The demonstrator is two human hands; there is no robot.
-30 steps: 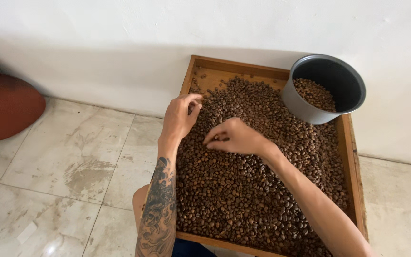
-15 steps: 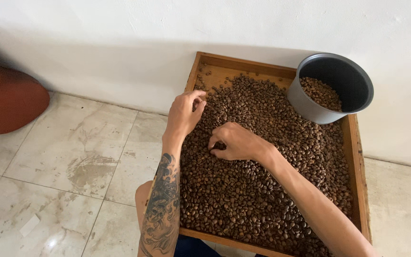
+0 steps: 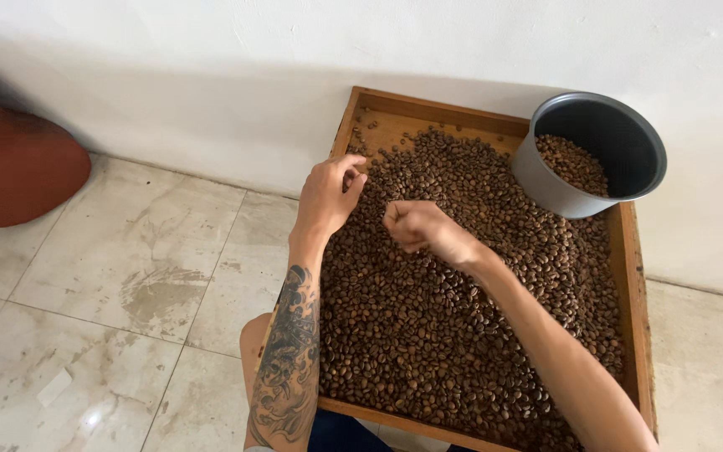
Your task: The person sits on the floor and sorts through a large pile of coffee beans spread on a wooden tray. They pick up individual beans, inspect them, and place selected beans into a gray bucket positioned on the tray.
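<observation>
At the near edge of the view, the person's knee (image 3: 254, 335) shows beside a tattooed left forearm (image 3: 288, 368) that runs up toward a wooden tray (image 3: 634, 293) lying on the tiled floor (image 3: 127, 276). The tray is filled almost edge to edge with brown coffee beans (image 3: 428, 335), with a bare strip of wood only at its far left corner. The right forearm crosses the beans from the lower right.

Above the middle of the bean layer, the right hand (image 3: 418, 226) is curled into a loose fist, fingers folded in toward the palm; whether it holds beans cannot be told. Just beside it to the left, the left hand (image 3: 328, 194) hangs over the tray's left edge with its fingers bent and the fingertips drawn together near the thumb, as in a pinch; anything between them is too small to make out. The two hands are near each other but apart.

Farther back, a grey round pot (image 3: 546, 180) leans on the tray's far right corner, partly filled with the same beans. Behind the tray stands a white wall (image 3: 211, 75). At the far left, a reddish-brown rounded shape (image 3: 10, 159) rests against the wall.
</observation>
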